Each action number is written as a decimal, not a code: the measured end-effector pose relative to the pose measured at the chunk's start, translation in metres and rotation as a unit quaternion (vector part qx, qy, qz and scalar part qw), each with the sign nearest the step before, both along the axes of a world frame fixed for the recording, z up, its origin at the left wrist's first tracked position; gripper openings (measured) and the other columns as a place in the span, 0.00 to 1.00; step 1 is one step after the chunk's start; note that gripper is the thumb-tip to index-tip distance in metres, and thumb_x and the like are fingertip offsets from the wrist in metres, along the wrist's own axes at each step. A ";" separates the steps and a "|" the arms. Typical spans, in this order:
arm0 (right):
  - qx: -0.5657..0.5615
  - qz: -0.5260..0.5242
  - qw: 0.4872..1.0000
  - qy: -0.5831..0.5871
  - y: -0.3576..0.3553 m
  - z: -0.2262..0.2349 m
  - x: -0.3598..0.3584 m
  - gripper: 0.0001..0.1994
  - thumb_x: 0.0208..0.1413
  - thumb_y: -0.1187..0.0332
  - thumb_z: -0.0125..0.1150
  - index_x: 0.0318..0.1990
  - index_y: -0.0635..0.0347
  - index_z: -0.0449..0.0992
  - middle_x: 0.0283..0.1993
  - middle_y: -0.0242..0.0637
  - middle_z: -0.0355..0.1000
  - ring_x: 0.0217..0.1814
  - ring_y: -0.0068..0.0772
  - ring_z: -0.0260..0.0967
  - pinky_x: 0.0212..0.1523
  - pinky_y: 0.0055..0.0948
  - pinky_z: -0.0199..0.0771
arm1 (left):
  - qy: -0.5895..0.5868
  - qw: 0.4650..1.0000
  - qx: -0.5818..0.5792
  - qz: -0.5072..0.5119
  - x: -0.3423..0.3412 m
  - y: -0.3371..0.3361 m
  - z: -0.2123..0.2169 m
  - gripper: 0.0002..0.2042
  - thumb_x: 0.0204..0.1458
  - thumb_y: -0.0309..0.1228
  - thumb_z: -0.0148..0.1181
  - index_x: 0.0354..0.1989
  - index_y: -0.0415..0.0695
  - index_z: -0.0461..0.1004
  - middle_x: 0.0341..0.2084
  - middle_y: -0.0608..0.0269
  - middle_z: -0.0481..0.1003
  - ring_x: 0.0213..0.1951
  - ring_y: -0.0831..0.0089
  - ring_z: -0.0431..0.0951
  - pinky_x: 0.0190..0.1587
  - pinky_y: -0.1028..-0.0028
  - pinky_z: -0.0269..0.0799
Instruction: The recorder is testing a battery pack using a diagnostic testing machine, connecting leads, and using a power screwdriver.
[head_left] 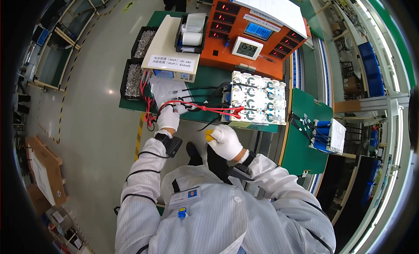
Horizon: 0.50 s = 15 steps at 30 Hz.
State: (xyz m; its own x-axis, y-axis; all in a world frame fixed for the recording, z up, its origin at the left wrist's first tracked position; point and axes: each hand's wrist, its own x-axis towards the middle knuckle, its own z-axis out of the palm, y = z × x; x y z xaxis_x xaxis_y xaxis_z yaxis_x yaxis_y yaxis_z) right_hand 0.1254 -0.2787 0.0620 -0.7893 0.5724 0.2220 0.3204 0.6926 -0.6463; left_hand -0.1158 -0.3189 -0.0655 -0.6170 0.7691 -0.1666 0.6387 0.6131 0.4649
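Observation:
My left hand [168, 119], in a white glove, is closed at the table's front edge. Red test leads [187, 103] run over its fingertips, which hide what they pinch. My right hand [227, 143], also gloved, is in front of the table and curled round a small yellow object [210, 135], whose kind I cannot make out. Beyond it lies a battery pack [258, 98] with a white top and rows of round openings. A red clip [238, 113] rests at the pack's left side. Black cables [203, 95] stretch from the pack toward my left hand.
Behind the pack stands an orange tester [270, 64] with red displays and a small clock [247, 48]. A beige meter [168, 46] carries a black tray [193, 47]. Bins of small metal parts [133, 79] line the left. Another blue-and-white pack [328, 136] sits on the right green board [301, 154].

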 end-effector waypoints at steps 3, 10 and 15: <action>0.055 -0.040 0.997 0.048 0.006 0.027 0.024 0.11 0.40 0.71 0.69 0.31 0.56 0.73 0.24 0.38 0.68 0.29 0.46 0.68 0.30 0.43 0.68 | -0.011 1.000 -0.029 -0.003 -0.003 0.007 0.000 0.10 0.53 0.35 0.55 0.38 0.42 0.74 0.34 0.43 0.78 0.36 0.44 0.79 0.40 0.51 0.74; -0.023 -0.213 0.972 0.092 0.039 0.061 0.033 0.30 0.43 0.73 0.71 0.56 0.64 0.67 0.38 0.42 0.68 0.34 0.38 0.68 0.38 0.34 0.70 | -0.064 0.994 0.014 -0.093 0.004 -0.024 0.015 0.09 0.51 0.32 0.59 0.35 0.39 0.74 0.32 0.42 0.77 0.38 0.43 0.77 0.41 0.52 0.72; -0.198 -0.088 0.976 -0.032 0.069 0.063 0.029 0.22 0.50 0.80 0.65 0.53 0.66 0.68 0.37 0.37 0.69 0.36 0.26 0.69 0.39 0.24 0.72 | -0.202 0.967 -0.020 -0.151 0.002 -0.050 0.029 0.14 0.44 0.35 0.66 0.36 0.39 0.76 0.33 0.43 0.78 0.38 0.45 0.78 0.42 0.57 0.73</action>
